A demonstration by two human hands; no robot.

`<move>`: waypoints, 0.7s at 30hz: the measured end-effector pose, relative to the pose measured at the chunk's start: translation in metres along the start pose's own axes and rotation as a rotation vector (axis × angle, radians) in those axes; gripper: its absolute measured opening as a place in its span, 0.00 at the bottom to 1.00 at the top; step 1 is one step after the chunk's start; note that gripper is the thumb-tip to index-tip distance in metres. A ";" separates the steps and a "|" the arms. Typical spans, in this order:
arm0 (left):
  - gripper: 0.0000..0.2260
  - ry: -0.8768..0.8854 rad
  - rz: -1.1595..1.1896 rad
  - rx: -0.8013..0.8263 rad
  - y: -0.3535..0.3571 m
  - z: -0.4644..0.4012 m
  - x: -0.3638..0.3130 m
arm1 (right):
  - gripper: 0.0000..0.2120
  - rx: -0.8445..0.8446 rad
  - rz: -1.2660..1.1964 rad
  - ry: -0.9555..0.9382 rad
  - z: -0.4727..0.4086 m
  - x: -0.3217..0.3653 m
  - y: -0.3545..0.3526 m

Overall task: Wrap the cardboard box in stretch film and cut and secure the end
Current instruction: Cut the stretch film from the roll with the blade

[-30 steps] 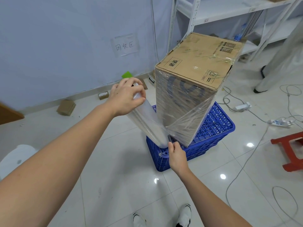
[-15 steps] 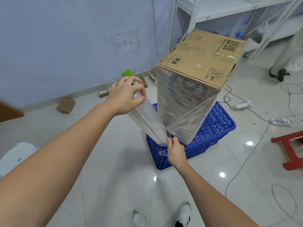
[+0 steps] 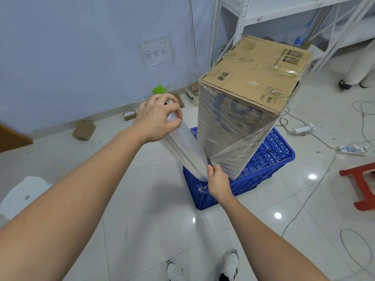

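2 hands work mid-frame: left hand (image 3: 157, 116) grips the roll (image 3: 183, 148); right hand (image 3: 218, 178) now raises a blade (image 3: 207, 158) against the film (image 3: 233, 151) beside the box (image 3: 251, 92).

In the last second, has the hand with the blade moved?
Yes. The right hand has risen slightly along the blue crate, and its blade is now against the film.

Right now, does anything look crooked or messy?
Yes. The wrapped cardboard box stands tilted on the blue crate, not flat. Small cartons and cables lie loose on the floor.
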State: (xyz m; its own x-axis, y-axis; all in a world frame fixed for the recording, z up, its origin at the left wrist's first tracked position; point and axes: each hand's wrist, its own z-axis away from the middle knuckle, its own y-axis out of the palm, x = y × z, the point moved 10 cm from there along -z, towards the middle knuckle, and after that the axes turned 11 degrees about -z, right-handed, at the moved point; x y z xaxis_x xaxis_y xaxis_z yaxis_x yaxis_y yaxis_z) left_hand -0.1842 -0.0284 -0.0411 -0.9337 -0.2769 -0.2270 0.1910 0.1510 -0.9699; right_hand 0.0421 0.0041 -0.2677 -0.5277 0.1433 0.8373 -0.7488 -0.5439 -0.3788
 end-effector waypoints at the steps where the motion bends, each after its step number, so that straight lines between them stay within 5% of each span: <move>1: 0.02 -0.001 0.002 -0.002 0.000 0.000 0.001 | 0.16 0.001 0.041 -0.008 0.002 -0.008 -0.002; 6: 0.01 0.000 0.005 -0.012 0.001 0.001 0.002 | 0.16 -0.035 0.078 0.043 0.014 -0.057 -0.017; 21: 0.04 -0.030 0.012 -0.023 0.000 0.003 0.009 | 0.18 -0.004 0.020 0.028 -0.008 -0.049 0.003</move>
State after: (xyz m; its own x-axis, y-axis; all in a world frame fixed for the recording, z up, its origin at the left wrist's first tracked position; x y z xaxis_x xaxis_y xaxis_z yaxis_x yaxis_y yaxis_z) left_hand -0.1919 -0.0342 -0.0431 -0.9219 -0.3031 -0.2413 0.1948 0.1758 -0.9650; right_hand 0.0625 0.0016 -0.3134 -0.5532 0.1556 0.8184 -0.7400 -0.5431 -0.3969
